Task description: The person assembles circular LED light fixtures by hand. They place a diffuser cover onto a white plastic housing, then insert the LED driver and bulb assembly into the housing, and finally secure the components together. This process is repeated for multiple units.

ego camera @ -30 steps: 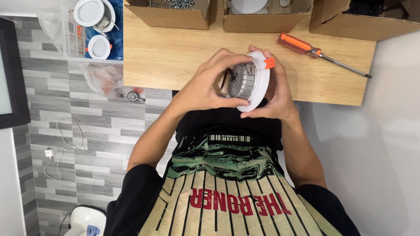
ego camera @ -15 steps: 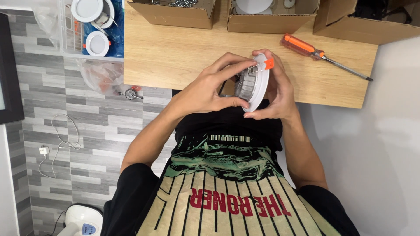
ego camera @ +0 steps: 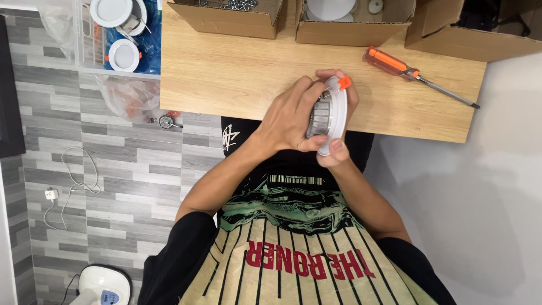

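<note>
A round white downlight fixture (ego camera: pixel 333 116) with a grey finned metal back and an orange spring clip is held on edge over the front of the wooden table (ego camera: pixel 226 73). My left hand (ego camera: pixel 288 116) wraps over its metal back from the left. My right hand (ego camera: pixel 341 147) holds the white rim from behind and below, thumb on the lower edge. Both hands grip the fixture together.
An orange-handled screwdriver (ego camera: pixel 415 73) lies on the table to the right. Three open cardboard boxes (ego camera: pixel 350 28) line the far edge. A wire basket (ego camera: pixel 118 39) at the left holds similar white fixtures. A clear plastic bag (ego camera: pixel 127 96) hangs below it.
The fixture has been turned from tilted to nearly edge-on, and my left hand has slid further over its metal back.
</note>
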